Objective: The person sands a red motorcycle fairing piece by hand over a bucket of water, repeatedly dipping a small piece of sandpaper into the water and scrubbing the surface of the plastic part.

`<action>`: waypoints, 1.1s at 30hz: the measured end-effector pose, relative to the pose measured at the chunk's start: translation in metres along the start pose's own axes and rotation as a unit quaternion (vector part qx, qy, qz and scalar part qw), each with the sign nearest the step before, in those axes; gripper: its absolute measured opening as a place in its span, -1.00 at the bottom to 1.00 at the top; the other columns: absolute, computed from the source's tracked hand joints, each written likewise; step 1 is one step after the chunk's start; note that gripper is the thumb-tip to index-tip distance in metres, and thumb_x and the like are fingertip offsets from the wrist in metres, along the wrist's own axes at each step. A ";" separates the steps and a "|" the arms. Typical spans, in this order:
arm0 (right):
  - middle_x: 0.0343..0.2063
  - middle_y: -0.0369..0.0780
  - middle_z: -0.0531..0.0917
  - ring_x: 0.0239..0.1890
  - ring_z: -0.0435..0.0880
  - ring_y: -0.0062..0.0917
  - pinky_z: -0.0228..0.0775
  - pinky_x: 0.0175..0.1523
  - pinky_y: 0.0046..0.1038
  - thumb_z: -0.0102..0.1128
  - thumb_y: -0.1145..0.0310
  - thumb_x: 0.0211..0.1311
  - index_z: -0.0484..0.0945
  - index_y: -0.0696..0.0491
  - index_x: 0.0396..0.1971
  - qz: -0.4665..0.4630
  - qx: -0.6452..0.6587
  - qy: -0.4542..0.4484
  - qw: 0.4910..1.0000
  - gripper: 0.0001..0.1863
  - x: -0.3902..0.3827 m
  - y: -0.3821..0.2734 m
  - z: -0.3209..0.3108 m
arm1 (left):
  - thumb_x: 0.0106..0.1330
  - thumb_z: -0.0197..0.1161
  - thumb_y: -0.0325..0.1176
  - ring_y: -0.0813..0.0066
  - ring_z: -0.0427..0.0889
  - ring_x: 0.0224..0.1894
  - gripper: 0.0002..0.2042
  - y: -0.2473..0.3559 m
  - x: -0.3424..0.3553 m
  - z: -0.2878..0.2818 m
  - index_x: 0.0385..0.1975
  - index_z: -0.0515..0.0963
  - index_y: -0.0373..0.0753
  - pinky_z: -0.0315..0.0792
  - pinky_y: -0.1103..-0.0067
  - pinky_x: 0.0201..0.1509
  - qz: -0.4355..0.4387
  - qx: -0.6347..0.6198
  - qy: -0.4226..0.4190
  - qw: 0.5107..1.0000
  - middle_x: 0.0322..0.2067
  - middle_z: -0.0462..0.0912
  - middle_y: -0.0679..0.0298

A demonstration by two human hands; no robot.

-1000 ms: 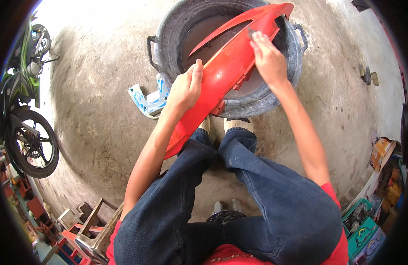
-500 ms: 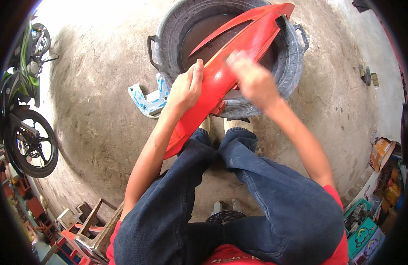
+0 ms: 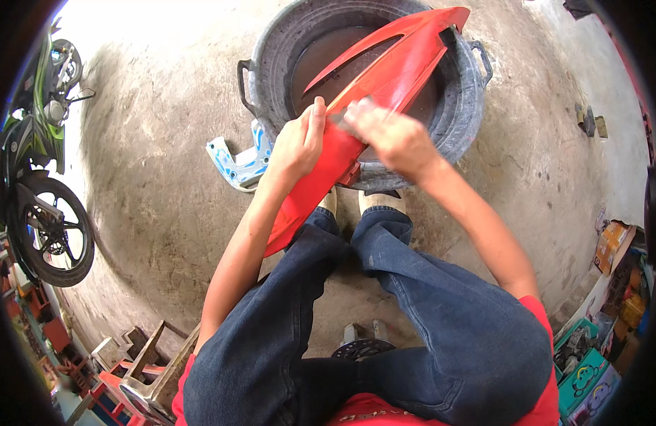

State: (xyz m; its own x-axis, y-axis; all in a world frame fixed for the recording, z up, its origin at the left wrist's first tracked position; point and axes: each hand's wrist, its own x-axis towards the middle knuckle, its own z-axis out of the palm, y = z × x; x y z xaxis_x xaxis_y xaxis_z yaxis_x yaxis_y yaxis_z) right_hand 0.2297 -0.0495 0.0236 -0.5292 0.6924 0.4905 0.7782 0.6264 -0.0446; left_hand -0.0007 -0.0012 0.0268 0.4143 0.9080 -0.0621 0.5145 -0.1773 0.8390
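A long red plastic motorcycle body panel (image 3: pixel 324 162) slants from beside my left leg up across the tub, with a pointed fork at its far end. My left hand (image 3: pixel 299 144) grips its left edge near the middle, thumb pointing up along it. Pressed on the panel's top face, my right hand (image 3: pixel 397 138) is slightly blurred and holds a small dark grey piece of what looks like sandpaper (image 3: pixel 342 123). Under the panel stands a big black tub (image 3: pixel 452 131) with two handles and murky brownish water (image 3: pixel 328 57) in it.
A blue-and-white plastic part (image 3: pixel 243 163) lies on the concrete floor left of the tub. A green-and-black motorcycle (image 3: pixel 40 153) stands far left. Wooden frames (image 3: pixel 147 369) are at lower left; boxes (image 3: pixel 583 376) line the right wall. A metal disc (image 3: pixel 361 348) sits between my legs.
My right hand has slid down and left along the panel, closer to my left hand, and the dark grey piece now shows. My left hand keeps its grip; the panel has barely shifted.
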 end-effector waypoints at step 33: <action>0.21 0.02 0.65 0.29 0.62 -0.09 0.49 0.37 -0.20 0.05 0.34 0.46 0.52 -0.05 0.36 0.043 0.001 -0.065 0.997 -0.51 0.004 -0.008 -0.008 | 0.70 -0.33 0.04 -0.34 0.61 -0.16 -0.41 0.000 0.002 0.004 -0.20 0.51 -0.38 0.43 0.09 -0.03 0.010 -0.046 0.016 0.999 -0.34 0.65 -0.18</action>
State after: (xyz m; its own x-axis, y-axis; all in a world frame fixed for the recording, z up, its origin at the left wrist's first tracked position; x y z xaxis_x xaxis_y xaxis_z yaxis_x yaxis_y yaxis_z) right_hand 0.2236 -0.0546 0.0326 -0.5000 0.7837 0.3685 0.8218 0.5636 -0.0835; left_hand 0.0027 -0.0013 0.0241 0.3979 0.9170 -0.0286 0.4345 -0.1609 0.8862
